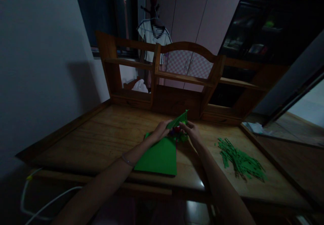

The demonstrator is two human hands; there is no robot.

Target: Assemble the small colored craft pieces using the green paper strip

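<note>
My left hand, with a thin band at its wrist, is closed on the lower left edge of a tilted green sheet. At the sheet's right side, my right hand has its fingers bent and pinched against its lower edge. Small red, purple and bright green bits show between and below the hands, too dark to name. Flat on the table under my left forearm lies a larger green board or stack of sheets.
A heap of thin green strips and scraps lies on the wooden table to the right. Along the back edge stands a wooden shelf unit. A pale cable hangs at the lower left. The room is dim.
</note>
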